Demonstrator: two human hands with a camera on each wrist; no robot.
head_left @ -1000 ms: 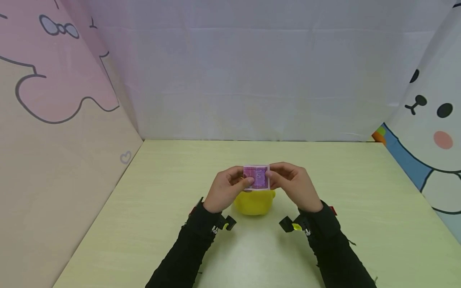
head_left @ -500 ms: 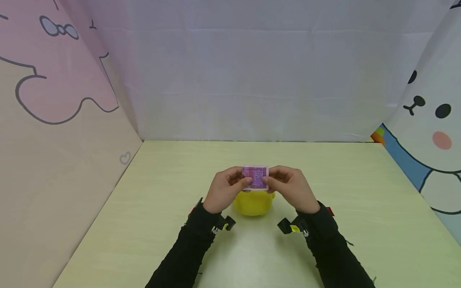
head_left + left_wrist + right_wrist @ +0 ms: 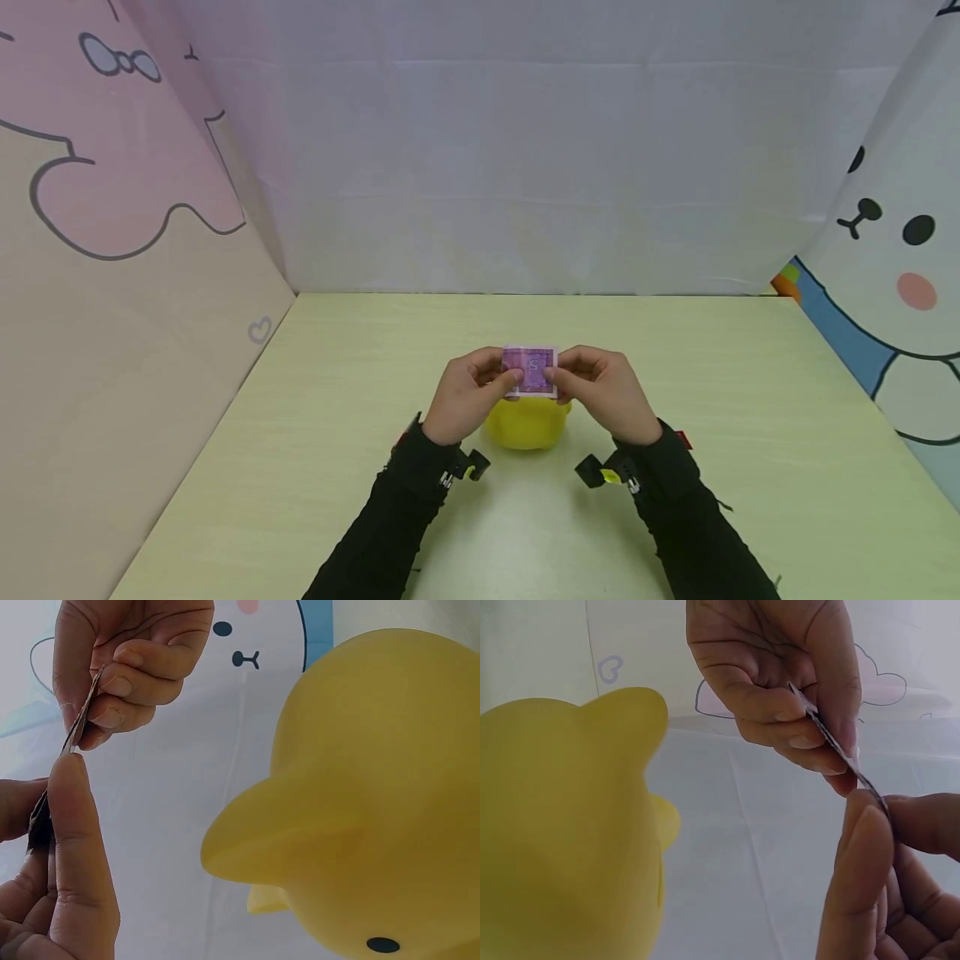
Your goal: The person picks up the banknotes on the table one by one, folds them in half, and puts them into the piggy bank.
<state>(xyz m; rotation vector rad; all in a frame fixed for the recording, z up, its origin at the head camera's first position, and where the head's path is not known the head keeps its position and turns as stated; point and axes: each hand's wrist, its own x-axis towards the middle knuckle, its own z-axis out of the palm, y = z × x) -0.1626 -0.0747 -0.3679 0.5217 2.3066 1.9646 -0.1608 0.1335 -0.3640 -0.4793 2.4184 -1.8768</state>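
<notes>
A small purple banknote [image 3: 536, 367], folded into a near-square with a "5" printed on it, is held up between both hands. My left hand [image 3: 465, 396] pinches its left edge between thumb and fingers. Its right edge is pinched by my right hand [image 3: 609, 395] in the same way. Both wrist views show the folded note [image 3: 85, 709] edge-on as a thin strip. Just below the hands in the head view sits a rounded yellow figure [image 3: 527, 423], its top hidden by the note and fingers. The left wrist view shows the yellow figure [image 3: 390, 750] with a black eye and ear-like bumps.
The pale wooden table [image 3: 360, 375] spreads around the hands. A white cloth backdrop [image 3: 480, 167] rises at its far edge. Printed cartoon panels stand at the left [image 3: 135, 183] and right [image 3: 900, 250] sides.
The right hand has shifted slightly left and down, its thumb a little further over the note. The note has moved slightly left. The yellow figure stays in place.
</notes>
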